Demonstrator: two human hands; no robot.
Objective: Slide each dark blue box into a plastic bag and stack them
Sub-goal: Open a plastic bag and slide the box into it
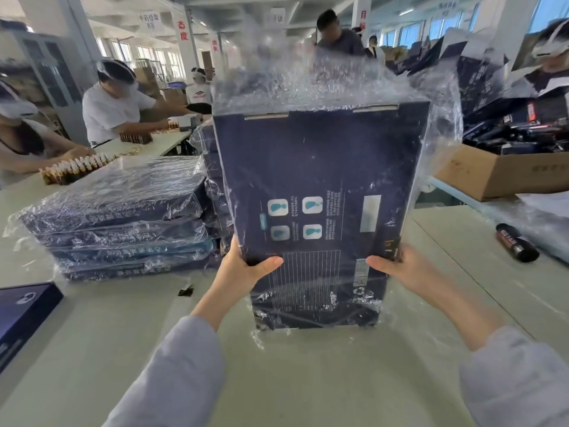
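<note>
hands grip a dark blue box (320, 186) stood upright on the pale surface (308, 380), plastic bag (332, 84) over it: left hand (246, 266) holds its lower left edge, right hand (397, 266) its lower right. bagged stack (123, 223) lies just left.

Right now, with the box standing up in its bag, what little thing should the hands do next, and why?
Probably tip the box flat and carry it left onto the stack. The box already sits fully inside the bag, whose loose end pokes up above it; the left hand and right hand grip its lower sides, and the stack of bagged boxes lies flat beside it.
</note>
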